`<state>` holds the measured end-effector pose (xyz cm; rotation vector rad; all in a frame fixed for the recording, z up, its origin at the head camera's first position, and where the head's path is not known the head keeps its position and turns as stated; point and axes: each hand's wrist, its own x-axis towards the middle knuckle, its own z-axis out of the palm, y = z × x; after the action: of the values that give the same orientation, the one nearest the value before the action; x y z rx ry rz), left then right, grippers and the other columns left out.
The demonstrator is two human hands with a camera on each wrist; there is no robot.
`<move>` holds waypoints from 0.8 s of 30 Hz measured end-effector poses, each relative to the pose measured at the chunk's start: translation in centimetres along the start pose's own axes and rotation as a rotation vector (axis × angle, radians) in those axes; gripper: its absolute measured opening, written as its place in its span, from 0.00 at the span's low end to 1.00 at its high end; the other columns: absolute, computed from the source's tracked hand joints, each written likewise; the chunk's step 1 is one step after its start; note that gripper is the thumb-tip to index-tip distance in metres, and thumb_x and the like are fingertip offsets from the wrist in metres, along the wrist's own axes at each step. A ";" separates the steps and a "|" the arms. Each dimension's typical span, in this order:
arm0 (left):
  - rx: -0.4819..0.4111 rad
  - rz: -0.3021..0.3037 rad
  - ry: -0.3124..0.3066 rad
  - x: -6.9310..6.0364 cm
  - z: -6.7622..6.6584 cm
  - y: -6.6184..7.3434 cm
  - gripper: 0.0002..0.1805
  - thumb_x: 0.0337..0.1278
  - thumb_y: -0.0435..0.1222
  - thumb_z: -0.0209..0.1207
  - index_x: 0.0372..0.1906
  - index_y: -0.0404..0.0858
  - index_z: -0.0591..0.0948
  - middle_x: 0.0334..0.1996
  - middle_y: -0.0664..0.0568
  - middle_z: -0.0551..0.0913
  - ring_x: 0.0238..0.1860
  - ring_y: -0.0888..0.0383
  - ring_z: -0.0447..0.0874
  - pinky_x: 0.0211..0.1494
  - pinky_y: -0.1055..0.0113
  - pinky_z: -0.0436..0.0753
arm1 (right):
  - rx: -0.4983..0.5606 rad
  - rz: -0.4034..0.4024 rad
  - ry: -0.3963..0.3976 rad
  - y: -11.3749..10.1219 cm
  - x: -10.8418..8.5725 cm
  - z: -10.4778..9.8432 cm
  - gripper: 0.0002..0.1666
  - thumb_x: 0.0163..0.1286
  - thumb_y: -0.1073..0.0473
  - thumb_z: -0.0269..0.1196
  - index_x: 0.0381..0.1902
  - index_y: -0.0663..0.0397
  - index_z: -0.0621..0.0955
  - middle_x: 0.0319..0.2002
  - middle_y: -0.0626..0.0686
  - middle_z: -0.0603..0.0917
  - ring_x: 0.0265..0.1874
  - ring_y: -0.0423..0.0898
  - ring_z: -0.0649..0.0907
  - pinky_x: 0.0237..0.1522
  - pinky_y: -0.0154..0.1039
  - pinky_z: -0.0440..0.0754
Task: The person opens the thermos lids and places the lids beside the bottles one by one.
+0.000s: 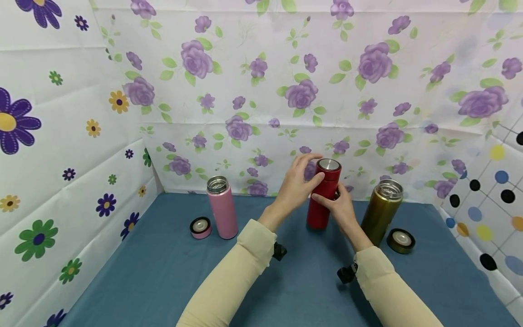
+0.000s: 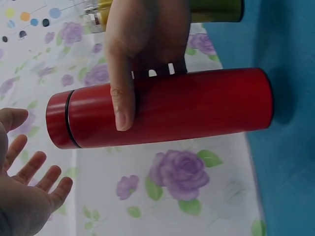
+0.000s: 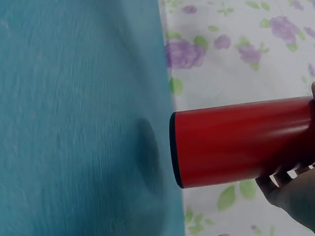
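Note:
A red thermos bottle [image 1: 318, 210] with its lid [image 1: 328, 164] on stands upright in my right hand [image 1: 343, 210]. The right thumb lies across the front of its body, with the fingers curled round the far side. In the right wrist view the base of the red bottle [image 3: 236, 145] appears slightly off the cloth, with a shadow below. My left hand [image 1: 296, 181] is beside the lid, its fingers spread. The left wrist view shows a gap between that hand [image 2: 29, 196] and the lid [image 2: 59, 120].
To the left, a pink bottle [image 1: 223, 213] stands uncapped next to its pink-rimmed lid [image 1: 200, 227]. An uncapped olive-gold bottle [image 1: 380, 215] stands at the right, its lid [image 1: 401, 240] beside it. Flowered sheets [image 1: 261, 91] hang behind the blue tablecloth [image 1: 171, 281].

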<state>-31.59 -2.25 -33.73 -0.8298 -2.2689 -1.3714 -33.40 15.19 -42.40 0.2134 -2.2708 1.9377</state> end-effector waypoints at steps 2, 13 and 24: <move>-0.011 0.018 0.005 -0.2 -0.5 0.3 0.25 0.77 0.41 0.60 0.74 0.46 0.73 0.72 0.49 0.70 0.74 0.51 0.67 0.74 0.45 0.71 | -0.010 -0.027 -0.019 -0.2 -0.4 0.3 0.45 0.68 0.51 0.74 0.76 0.55 0.66 0.67 0.60 0.76 0.62 0.55 0.78 0.64 0.54 0.78; 0.003 0.074 -0.012 -1.7 -3.0 2.6 0.27 0.74 0.43 0.63 0.73 0.47 0.74 0.71 0.51 0.70 0.73 0.54 0.68 0.73 0.44 0.71 | -0.010 -0.107 -0.101 -2.8 -3.1 1.2 0.41 0.68 0.50 0.74 0.72 0.54 0.69 0.63 0.58 0.79 0.59 0.53 0.79 0.60 0.54 0.82; 0.017 0.134 -0.075 -3.3 -5.6 4.5 0.28 0.73 0.42 0.64 0.73 0.45 0.73 0.74 0.51 0.67 0.78 0.59 0.58 0.74 0.44 0.70 | -0.039 -0.185 -0.147 -5.1 -5.4 2.5 0.43 0.66 0.50 0.75 0.74 0.50 0.68 0.63 0.56 0.79 0.58 0.55 0.81 0.57 0.58 0.84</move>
<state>-26.10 -6.62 -30.02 -1.0239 -2.2325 -1.2799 -27.14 11.98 -38.99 0.5572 -2.2822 1.8380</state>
